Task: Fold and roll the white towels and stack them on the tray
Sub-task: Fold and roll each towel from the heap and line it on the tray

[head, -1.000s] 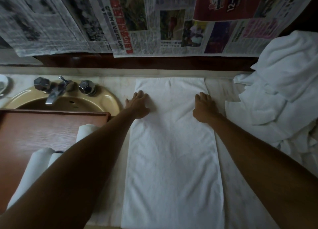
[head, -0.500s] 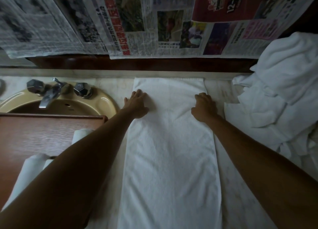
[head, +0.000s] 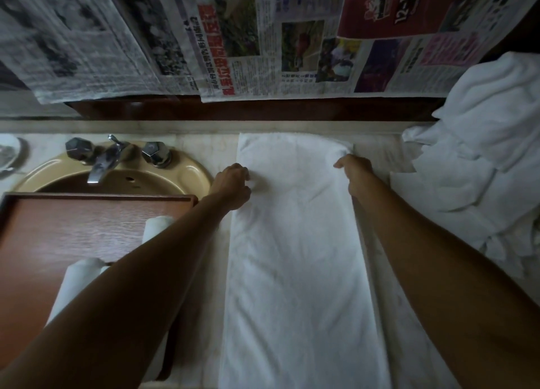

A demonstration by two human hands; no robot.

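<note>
Rolled white towels (head: 76, 283) are lying on the brown wooden tray (head: 73, 228) at left. The left hand (head: 232, 184) is pinching the long folded white towel (head: 298, 257) on the desk; the right hand (head: 355, 174) is gripping its far-right corner beside the heaped white towels (head: 482, 169).

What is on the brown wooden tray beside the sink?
On the brown wooden tray, white rolled towels lie at its right side. The left forearm covers most of them, so their count cannot be told.
</note>
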